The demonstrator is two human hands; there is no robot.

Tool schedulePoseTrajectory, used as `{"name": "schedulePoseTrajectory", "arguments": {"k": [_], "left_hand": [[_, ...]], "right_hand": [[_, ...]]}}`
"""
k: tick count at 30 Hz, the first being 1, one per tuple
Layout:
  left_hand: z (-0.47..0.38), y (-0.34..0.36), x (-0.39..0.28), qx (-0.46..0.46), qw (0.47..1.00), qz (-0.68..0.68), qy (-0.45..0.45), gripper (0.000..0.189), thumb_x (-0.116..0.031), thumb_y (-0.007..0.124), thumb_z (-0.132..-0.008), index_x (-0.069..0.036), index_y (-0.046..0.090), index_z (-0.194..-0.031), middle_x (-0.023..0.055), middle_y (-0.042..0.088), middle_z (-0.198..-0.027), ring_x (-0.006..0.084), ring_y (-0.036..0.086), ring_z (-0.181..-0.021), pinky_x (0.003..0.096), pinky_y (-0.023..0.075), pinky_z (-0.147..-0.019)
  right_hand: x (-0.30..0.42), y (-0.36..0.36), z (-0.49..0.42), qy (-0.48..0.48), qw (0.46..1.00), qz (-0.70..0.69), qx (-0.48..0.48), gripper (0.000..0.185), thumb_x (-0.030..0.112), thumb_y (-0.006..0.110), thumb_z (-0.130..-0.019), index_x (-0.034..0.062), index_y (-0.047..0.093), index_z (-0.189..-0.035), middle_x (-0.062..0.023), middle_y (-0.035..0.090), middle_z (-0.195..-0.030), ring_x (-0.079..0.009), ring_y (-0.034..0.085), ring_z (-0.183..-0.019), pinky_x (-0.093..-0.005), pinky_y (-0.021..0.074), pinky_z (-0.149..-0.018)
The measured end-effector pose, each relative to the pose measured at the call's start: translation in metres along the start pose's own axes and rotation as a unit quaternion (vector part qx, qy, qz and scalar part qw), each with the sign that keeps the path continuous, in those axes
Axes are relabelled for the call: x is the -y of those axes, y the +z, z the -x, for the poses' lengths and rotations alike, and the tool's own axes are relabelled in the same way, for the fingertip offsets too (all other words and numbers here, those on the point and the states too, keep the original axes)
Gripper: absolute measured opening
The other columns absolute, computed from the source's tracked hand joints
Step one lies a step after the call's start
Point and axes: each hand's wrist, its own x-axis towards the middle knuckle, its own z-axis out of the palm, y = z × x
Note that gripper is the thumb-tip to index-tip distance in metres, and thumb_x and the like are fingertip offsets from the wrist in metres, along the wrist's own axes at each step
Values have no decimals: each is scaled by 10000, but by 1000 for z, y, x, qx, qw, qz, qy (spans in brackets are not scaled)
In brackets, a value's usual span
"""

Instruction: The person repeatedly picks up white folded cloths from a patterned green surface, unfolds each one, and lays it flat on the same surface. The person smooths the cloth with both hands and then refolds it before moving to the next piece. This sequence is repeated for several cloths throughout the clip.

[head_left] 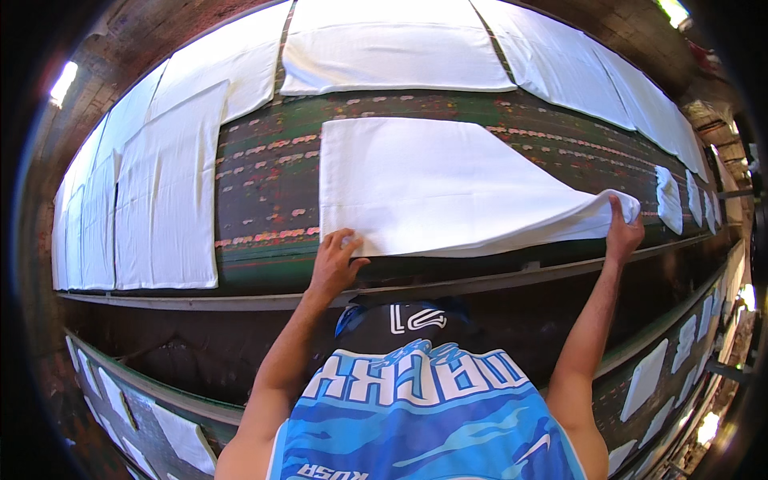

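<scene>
A white fabric panel (420,186) lies partly spread in front of me on a long dark table. Its left end is flat, while the right end is lifted and gathered into folds. My left hand (337,267) is at the near left corner, with a bit of cloth showing between the fingers. Farther right, my right hand (624,235) grips the bunched end, thumb on top. The far right corner is folded out of sight.
The printing table (264,198) bears rows of pink and red stains and has a metal rail (240,304) along its near edge. Flat white panels (168,204) cover its left side and far half. Folded white cloths (669,201) rest at right. Behind me, another table (186,393) holds more cloths.
</scene>
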Motion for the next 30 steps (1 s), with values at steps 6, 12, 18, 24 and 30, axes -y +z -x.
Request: {"name": "schedulePoseTrajectory", "arguments": {"k": [6, 12, 18, 24, 30], "left_hand": [[-71, 9, -89, 16, 998, 55, 10, 635, -342, 876, -818, -25, 631, -1310, 202, 604, -1330, 405, 554, -1286, 499, 474, -1073], [-195, 12, -263, -1, 969, 211, 131, 1021, -412, 900, -798, -37, 336, -1563, 243, 538, -1396, 399, 562, -1296, 475, 503, -1055], [-242, 47, -326, -17, 958, 259, 121, 609, -146, 807, -865, -40, 509, -1385, 271, 710, -1059, 476, 689, -989, 495, 565, -811], [-254, 29, -316, 40, 972, 222, 67, 157, -101, 744, -912, -29, 728, -1051, 216, 732, -824, 376, 738, -744, 425, 558, -651], [-265, 19, -292, 70, 973, 220, 13, 131, -44, 750, -883, -11, 762, -1010, 182, 764, -863, 295, 761, -775, 362, 572, -694]], "right_hand": [[28, 18, -7, -77, 994, -57, 51, 347, 324, 922, -812, 35, 765, -922, -55, 752, -803, -100, 655, -718, -315, 525, -667], [69, 23, -12, -266, 937, -126, 187, 482, 487, 849, -831, 43, 672, -778, -83, 583, -638, -194, 573, -570, -361, 451, -549], [80, 42, -28, -301, 877, -244, 285, 855, 755, 290, -1019, 19, 608, -721, -195, 576, -664, -434, 561, -612, -470, 453, -620], [64, 33, -53, -191, 848, -237, 434, 647, 607, 579, -992, 6, 659, -764, -135, 540, -596, -229, 517, -567, -385, 463, -610], [35, 54, -57, -243, 787, -346, 449, 210, 220, 768, -947, 18, 719, -976, -73, 670, -843, -149, 630, -805, -306, 515, -770]]}}
